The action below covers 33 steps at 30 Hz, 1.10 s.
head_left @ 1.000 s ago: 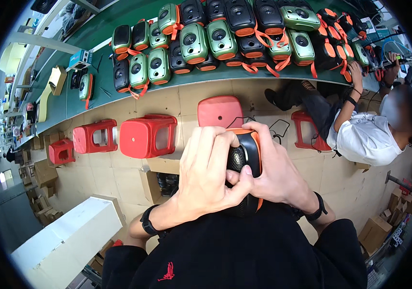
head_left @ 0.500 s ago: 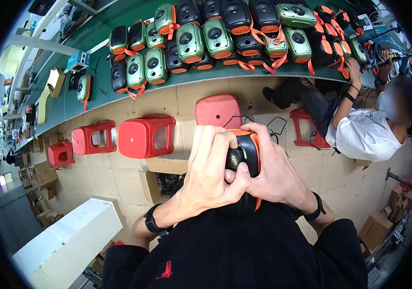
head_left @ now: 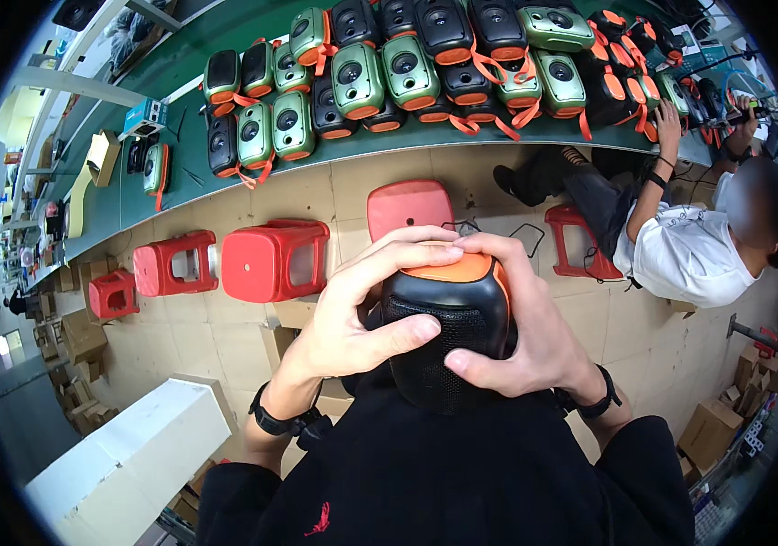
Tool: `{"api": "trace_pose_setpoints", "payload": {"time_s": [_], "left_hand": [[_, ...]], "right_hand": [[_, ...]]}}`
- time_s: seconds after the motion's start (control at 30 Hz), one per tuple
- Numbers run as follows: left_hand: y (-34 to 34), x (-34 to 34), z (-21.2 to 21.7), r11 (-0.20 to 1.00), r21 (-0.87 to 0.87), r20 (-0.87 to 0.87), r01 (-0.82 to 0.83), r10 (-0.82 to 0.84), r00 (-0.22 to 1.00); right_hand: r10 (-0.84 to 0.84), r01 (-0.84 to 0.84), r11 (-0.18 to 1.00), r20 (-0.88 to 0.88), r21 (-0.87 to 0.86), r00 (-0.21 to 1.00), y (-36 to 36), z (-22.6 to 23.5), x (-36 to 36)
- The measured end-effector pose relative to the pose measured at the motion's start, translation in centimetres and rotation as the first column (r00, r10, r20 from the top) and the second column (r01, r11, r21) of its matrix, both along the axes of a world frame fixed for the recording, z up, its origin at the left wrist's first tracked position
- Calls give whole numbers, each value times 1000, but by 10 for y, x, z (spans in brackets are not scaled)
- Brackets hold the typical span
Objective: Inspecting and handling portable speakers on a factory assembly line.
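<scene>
Close to my chest I hold a black portable speaker (head_left: 448, 341) with a dark mesh grille and an orange end panel facing away from me. My left hand (head_left: 366, 314) wraps its left side, fingers over the orange end and thumb resting on the grille edge. Around the right side curls my right hand (head_left: 535, 337), its thumb pressed against the mesh. Both hands are closed on the speaker, and its underside is hidden. Past it, a green workbench (head_left: 316, 168) carries rows of green speakers (head_left: 359, 77) and black speakers (head_left: 444, 27) with orange straps.
Red stools (head_left: 275, 262) stand in a row before the bench. At the right a person in a white shirt (head_left: 689, 246) sits working at the bench. A white box-like block (head_left: 134, 455) is at lower left; cardboard boxes (head_left: 707, 432) are stacked at lower right.
The speaker has turned so its mesh face shows more towards me. My hands have spread from fingers bunched together at its side to a grip on both sides.
</scene>
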<state>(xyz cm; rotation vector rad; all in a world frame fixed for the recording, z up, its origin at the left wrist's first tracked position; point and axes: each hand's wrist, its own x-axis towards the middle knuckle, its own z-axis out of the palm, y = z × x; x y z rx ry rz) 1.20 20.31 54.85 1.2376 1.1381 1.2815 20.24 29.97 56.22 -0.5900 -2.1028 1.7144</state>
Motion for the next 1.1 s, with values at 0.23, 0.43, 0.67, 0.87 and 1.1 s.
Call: {"api": "trace_pose_setpoints", "payload": {"time_s": [0.23, 0.43, 0.67, 0.87, 1.1], "left_hand": [[-1, 0, 20, 999, -39, -85, -29, 26, 996], [-5, 1, 23, 989, -97, -13, -108, 108, 994], [-12, 12, 17, 971, -210, 398, -115, 192, 897], [-16, 10, 27, 972, -219, 195, -84, 128, 972], [-17, 3, 18, 994, -88, -101, -65, 56, 993]], "right_hand": [[22, -26, 998, -67, -60, 997, 2, 0, -1], [16, -26, 996, -126, -84, 992, 4, -2, -6], [-104, -28, 894, -267, -448, 958, 5, -15, 0], [-5, -112, 879, -242, -464, 970, 12, -20, 1], [-406, 131, 746, -290, -653, 867, 8, -18, -2]]}}
